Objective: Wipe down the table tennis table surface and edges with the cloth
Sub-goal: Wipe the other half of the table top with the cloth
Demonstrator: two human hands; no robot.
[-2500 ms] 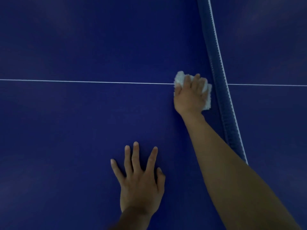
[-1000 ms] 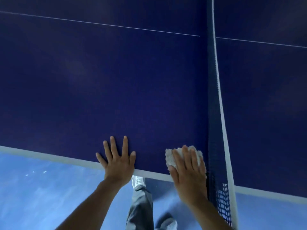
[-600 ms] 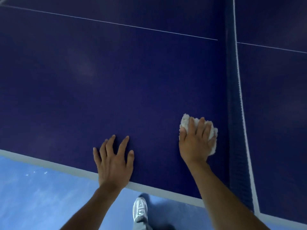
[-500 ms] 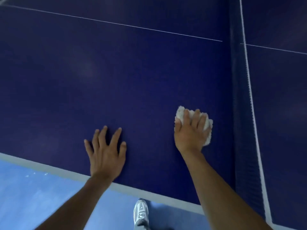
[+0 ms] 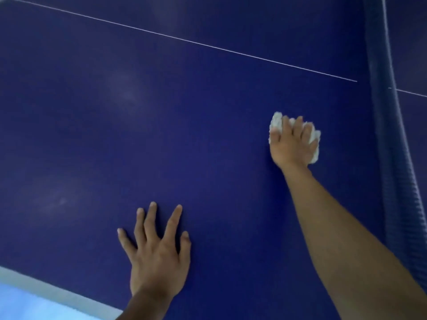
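Note:
The dark blue table tennis table (image 5: 184,125) fills the view, with a thin white centre line (image 5: 208,46) running across it. My right hand (image 5: 291,146) presses a bunched white cloth (image 5: 277,122) onto the surface, fingers curled over it, just left of the net. Most of the cloth is hidden under the hand. My left hand (image 5: 159,252) lies flat on the table with fingers spread, near the front edge.
The blue net (image 5: 390,158) with its white top band runs along the right side, close to my right forearm. The table's white edge stripe (image 5: 53,294) crosses the lower left corner, with light blue floor (image 5: 20,306) beyond it.
My right hand has slid the cloth away from the near edge, further up the table beside the net. The view has shifted forward; my left hand stays flat on the table.

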